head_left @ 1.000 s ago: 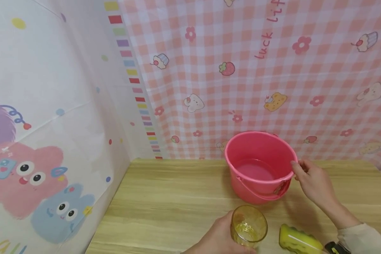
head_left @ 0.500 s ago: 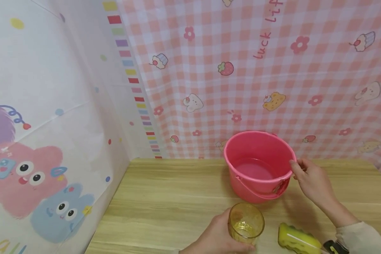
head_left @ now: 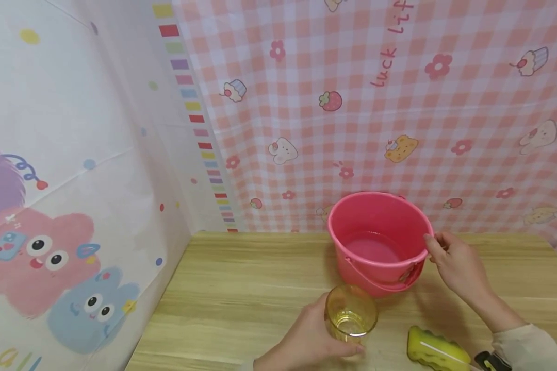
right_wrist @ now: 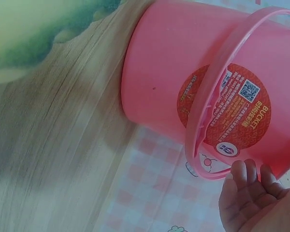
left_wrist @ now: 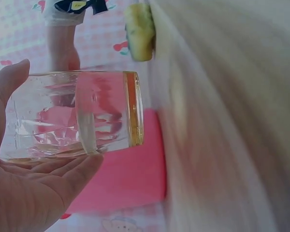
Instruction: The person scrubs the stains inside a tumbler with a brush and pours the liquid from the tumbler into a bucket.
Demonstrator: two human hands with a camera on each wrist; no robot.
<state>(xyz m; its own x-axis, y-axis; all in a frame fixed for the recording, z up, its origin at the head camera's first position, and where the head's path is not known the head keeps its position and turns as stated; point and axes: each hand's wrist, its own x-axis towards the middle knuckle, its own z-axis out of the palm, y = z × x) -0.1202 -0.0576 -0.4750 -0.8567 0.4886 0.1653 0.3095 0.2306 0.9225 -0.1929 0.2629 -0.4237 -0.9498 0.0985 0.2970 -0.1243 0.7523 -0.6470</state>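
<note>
My left hand [head_left: 308, 332] grips a clear amber drinking glass [head_left: 351, 314], thumb on the near side and fingers around the back. The left wrist view shows the glass [left_wrist: 75, 113] from the side, held above the table; a line crosses its middle, and I cannot tell whether that is a liquid level. Just beyond it stands a pink plastic bucket [head_left: 362, 273] with its handle hanging down in front. My right hand [head_left: 459, 265] pinches the bucket's right rim, the thumb over the edge. In the right wrist view its curled fingers [right_wrist: 246, 186] sit beside the bucket's wall.
A yellow-green sponge [head_left: 436, 348] with wavy edges lies on the wooden table [head_left: 241, 299], near the right forearm. Behind the bucket hangs a pink checked cloth [head_left: 306, 129]. A white printed sheet [head_left: 120, 216] borders the table's left side. The bucket carries a red label [right_wrist: 246, 106].
My left hand has carried the glass a little to the left and forward, closer to the bucket. The right hand and the bucket stay where they were.
</note>
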